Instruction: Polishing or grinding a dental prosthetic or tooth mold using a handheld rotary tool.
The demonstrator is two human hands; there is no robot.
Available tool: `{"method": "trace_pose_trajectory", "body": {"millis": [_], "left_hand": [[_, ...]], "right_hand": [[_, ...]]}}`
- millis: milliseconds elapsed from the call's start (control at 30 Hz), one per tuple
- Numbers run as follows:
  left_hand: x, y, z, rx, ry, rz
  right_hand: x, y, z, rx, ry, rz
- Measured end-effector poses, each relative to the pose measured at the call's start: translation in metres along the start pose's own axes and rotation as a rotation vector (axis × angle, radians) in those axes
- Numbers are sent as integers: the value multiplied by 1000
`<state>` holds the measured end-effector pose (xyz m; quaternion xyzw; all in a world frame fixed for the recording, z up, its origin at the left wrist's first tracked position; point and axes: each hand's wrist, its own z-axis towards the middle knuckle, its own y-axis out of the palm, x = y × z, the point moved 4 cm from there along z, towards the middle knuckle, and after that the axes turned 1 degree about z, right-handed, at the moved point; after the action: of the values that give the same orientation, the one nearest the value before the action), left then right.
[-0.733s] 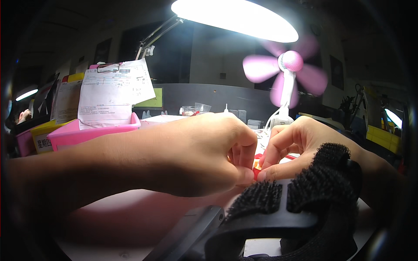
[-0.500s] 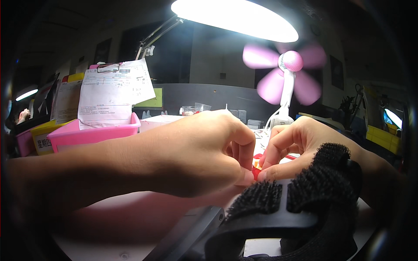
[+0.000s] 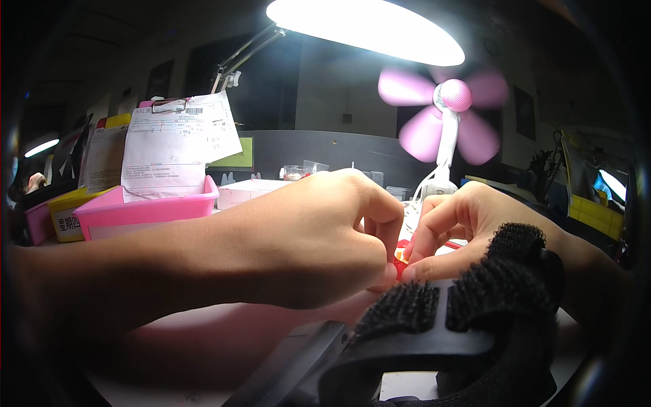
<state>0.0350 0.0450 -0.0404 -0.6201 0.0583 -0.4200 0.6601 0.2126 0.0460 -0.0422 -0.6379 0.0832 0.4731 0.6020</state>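
My left hand (image 3: 325, 237) comes in from the left, its fingers bent and closed in a pinch. Facing it, my right hand (image 3: 456, 227) is pinched as well, thumb against fingers. Between the two sets of fingertips is a small red piece (image 3: 400, 268) with a paler orange part just above it. Both hands are closed on this piece, and most of it is hidden behind the fingers. Its kind cannot be made out. Something else red shows behind the fingertips.
Black bristly straps (image 3: 441, 319) block the lower right foreground. A pink bin (image 3: 149, 218) with clipped papers (image 3: 166, 149) stands at left. Behind the hands are a white box (image 3: 245, 193) and small clear cups (image 3: 298, 171). A pink fan (image 3: 456, 95) spins beneath a lit lamp (image 3: 366, 27).
My left hand has rolled and shifted slightly, its knuckles nudging right. My right hand stays almost still, and the red piece remains between the fingertips.
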Motion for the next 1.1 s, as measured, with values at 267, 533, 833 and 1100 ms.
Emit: {"method": "trace_pose_trajectory", "body": {"millis": [267,533,833,1100], "left_hand": [[-6,1,0,-42,41,-36],[-1,-4,-7,57,166,125],[-4,0,-4,49,164,79],[-6,3,-2,11,63,-58]], "right_hand": [[-3,-2,3,0,-4,-61],[5,-2,6,-34,-87,101],[12,-3,13,-60,-273,32],[12,-3,10,-57,-215,69]]}}
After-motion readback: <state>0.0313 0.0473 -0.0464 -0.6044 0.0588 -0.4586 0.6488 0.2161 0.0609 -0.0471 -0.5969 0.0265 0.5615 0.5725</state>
